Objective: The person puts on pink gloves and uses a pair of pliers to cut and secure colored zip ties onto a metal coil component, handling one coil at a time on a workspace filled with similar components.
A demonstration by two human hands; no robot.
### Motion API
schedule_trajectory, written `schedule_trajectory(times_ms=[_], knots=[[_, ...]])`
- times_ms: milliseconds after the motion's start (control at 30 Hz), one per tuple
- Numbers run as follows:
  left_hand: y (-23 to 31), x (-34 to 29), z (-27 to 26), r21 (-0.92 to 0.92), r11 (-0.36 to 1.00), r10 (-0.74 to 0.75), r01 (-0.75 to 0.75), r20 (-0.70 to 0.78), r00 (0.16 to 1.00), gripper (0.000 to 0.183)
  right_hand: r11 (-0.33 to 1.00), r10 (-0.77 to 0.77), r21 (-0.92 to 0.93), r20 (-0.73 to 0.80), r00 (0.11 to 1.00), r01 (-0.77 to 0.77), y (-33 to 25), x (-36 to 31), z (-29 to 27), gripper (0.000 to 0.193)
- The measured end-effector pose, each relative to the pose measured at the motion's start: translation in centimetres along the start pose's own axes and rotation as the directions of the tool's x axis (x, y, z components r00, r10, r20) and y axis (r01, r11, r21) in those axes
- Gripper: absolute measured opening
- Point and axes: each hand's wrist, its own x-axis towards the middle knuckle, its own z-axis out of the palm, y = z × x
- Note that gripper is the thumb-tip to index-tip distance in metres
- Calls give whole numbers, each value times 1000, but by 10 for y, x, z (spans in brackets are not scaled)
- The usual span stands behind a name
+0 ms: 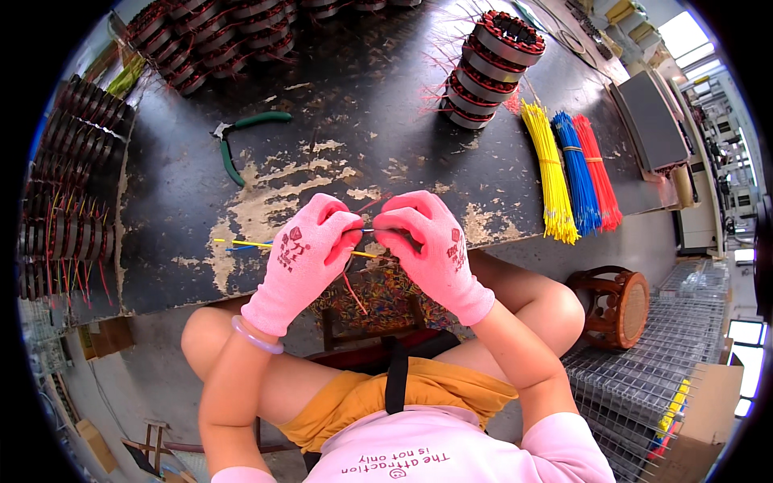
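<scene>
My left hand [302, 249] and my right hand [427, 241], both in pink knit gloves, meet at the table's near edge. Their fingertips are pinched on a thin wire [368, 231], which spans the small gap between them. A yellow wire [241, 243] with a blue one beside it sticks out to the left of my left hand; yellow shows again below its fingertips. A loose red wire [353, 291] hangs down beneath the hands. The fingers cover most of the wire ends, so how they join cannot be seen.
Green-handled cutters [256, 120] lie on the worn black table [362, 105]. Stacked wound stators [483, 80] stand at the back right, others along the far left. Yellow [549, 173], blue [577, 173] and red [597, 173] wire bundles lie right. A wooden stool [616, 306] stands below.
</scene>
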Motion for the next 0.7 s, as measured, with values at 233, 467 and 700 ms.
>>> schedule_trajectory(times_ms=[233,467,700], knots=[[9,1,-1,44,999,-4,5,-8,1000,17,870,339,266,290,895,-416,-10,11,-9,13],[6,-1,10,-4,999,-34,34,-27,999,14,671,498,324,469,729,-667,-5,23,-15,14],[0,-3,15,17,999,-46,46,-28,999,12,933,329,62,259,908,-356,-1,9,-17,28]])
